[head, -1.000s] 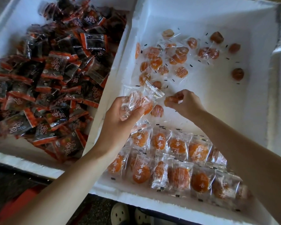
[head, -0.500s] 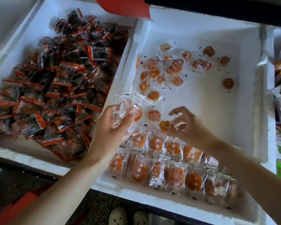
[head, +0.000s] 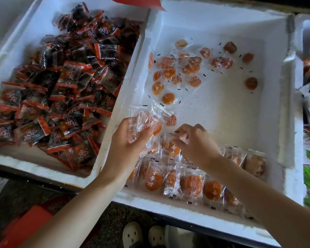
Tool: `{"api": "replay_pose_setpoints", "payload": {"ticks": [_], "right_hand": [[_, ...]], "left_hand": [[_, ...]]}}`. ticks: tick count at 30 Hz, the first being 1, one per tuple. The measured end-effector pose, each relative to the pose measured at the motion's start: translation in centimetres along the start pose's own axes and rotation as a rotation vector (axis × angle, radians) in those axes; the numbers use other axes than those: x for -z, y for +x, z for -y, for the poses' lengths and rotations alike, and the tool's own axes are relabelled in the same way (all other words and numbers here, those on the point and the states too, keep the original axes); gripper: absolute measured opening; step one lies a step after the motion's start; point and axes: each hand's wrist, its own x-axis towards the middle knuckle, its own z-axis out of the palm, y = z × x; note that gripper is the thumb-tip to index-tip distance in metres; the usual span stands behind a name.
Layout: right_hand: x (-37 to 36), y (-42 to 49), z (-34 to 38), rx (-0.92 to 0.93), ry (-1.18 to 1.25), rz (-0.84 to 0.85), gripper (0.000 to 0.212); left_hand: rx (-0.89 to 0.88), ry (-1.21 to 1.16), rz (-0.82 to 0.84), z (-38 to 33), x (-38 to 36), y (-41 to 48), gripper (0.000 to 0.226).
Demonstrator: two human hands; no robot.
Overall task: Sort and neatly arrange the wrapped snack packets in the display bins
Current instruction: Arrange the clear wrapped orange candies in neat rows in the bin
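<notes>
Your left hand (head: 129, 142) grips a bunch of clear packets (head: 147, 120) at frame centre. Your right hand (head: 197, 145) pinches a single packet (head: 183, 136) over the neat rows in the white bin (head: 240, 111).

Left hand (head: 131, 145) grips a bundle of clear orange packets (head: 147, 120). Right hand (head: 197, 145), just beside it, pinches a single packet (head: 183, 136) over the arranged rows (head: 191, 183). Loose packets (head: 170, 72) lie beyond both hands in the white bin (head: 222, 113)
</notes>
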Motion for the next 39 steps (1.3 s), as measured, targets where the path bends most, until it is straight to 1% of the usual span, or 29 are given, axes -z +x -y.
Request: {"api": "replay_pose_setpoints", "payload": {"ticks": [2, 3, 5, 6, 7, 8, 9, 10, 11, 12, 13, 15, 17, 18, 19, 20, 22, 23, 24, 25, 27, 28, 30, 33, 35, 36, 38, 39], "right_hand": [[0.3, -0.3, 0.1, 0.035, -0.047, -0.037, 0.031], [0.6, -0.4, 0.3, 0.036, 0.001, -0.064, 0.035], [1.6, -1.0, 1.2, 0.024, 0.263, -0.103, 0.031], [2.1, -1.4, 1.8, 0.009, 0.427, -0.088, 0.033], [2.5, -1.7, 2.2, -0.011, 0.565, -0.052, 0.04], [2.8, -2.0, 2.5, -0.034, 0.644, -0.01, 0.047], [3.0, -2.1, 2.5, -0.045, 0.666, 0.023, 0.052], [3.1, -2.2, 2.5, -0.047, 0.662, 0.041, 0.052], [3.2, -2.1, 2.4, -0.056, 0.659, 0.045, 0.046], [3.4, -2.1, 2.2, -0.074, 0.685, 0.046, 0.038], [3.7, -2.1, 1.9, -0.084, 0.729, 0.049, 0.033], [4.6, -2.1, 1.2, -0.086, 0.778, 0.053, 0.03], [5.5, -2.1, 0.3, -0.072, 0.785, -0.005, 0.018], [6.1, -2.1, -0.1, -0.069, 0.784, -0.075, 0.011], [6.5, -2.2, -0.4, -0.063, 0.778, -0.166, 0.01], [6.9, -2.4, -0.7, -0.052, 0.778, -0.259, 0.014], [7.1, -3.1, -0.7, -0.009, 0.768, -0.387, 0.022], [6.8, -3.6, -0.5, 0.031, 0.743, -0.401, 0.021], [6.3, -4.1, -0.2, 0.088, 0.675, -0.393, 0.016], [5.7, -4.6, 0.0, 0.162, 0.563, -0.383, 0.013], [4.1, -5.4, 0.0, 0.317, 0.335, -0.372, 0.007], [3.6, -5.6, 0.0, 0.363, 0.26, -0.372, 0.005], [3.2, -5.8, -0.1, 0.394, 0.21, -0.37, 0.007], [3.4, -6.1, -0.5, 0.449, 0.217, -0.316, 0.014], [3.7, -6.3, -0.7, 0.439, 0.268, -0.28, 0.019], [4.0, -6.3, -0.8, 0.397, 0.308, -0.289, 0.022], [4.7, -6.1, -0.9, 0.236, 0.421, -0.324, 0.035], [5.1, -5.8, -1.0, 0.133, 0.503, -0.298, 0.042]], "left_hand": [[0.011, -0.015, 0.024, 0.0, -0.2, -0.2, 0.028], [0.019, -0.025, 0.038, 0.1, -0.3, -0.2, 0.027], [0.047, -0.038, 0.079, 0.3, -0.3, -0.3, 0.025], [0.06, -0.032, 0.098, 0.6, -0.4, -0.3, 0.028], [0.075, -0.02, 0.11, 0.8, -0.5, -0.3, 0.034], [0.09, -0.009, 0.124, 1.0, -0.8, -0.4, 0.042], [0.105, 0.008, 0.136, 1.1, -1.0, -0.6, 0.055], [0.12, 0.01, 0.155, 1.1, -1.3, -0.7, 0.071], [0.132, -0.005, 0.175, 1.2, -1.6, -0.8, 0.083], [0.133, -0.039, 0.194, 1.2, -1.8, -1.0, 0.087], [0.126, -0.072, 0.205, 1.2, -1.9, -1.1, 0.085], [0.115, -0.095, 0.198, 1.1, -2.1, -1.2, 0.07], [0.09, -0.088, 0.165, 1.3, -2.3, -0.9, 0.048], [0.087, -0.094, 0.135, 1.1, -2.4, -0.9, 0.032], [0.092, -0.108, 0.107, 1.0, -2.5, -0.9, 0.015], [0.094, -0.12, 0.087, 0.9, -2.7, -0.8, 0.007], [0.098, -0.144, 0.095, 0.8, -3.0, -0.8, 0.014], [0.104, -0.149, 0.113, 1.0, -3.3, -0.8, 0.024], [0.116, -0.165, 0.133, 1.1, -3.6, -0.9, 0.033], [0.129, -0.199, 0.153, 1.0, -4.0, -1.0, 0.036], [0.15, -0.271, 0.182, 0.6, -4.8, -1.4, 0.03], [0.162, -0.295, 0.2, 0.4, -5.1, -1.5, 0.029], [0.171, -0.322, 0.22, 0.1, -5.6, -1.6, 0.034], [0.128, -0.259, 0.227, 0.1, -5.7, -1.4, 0.05], [0.112, -0.219, 0.208, 0.3, -5.6, -1.4, 0.053], [0.116, -0.194, 0.205, 0.5, -5.5, -1.5, 0.055], [0.13, -0.15, 0.228, 0.9, -5.4, -1.6, 0.061], [0.124, -0.136, 0.244, 1.0, -5.3, -1.6, 0.059]]}}
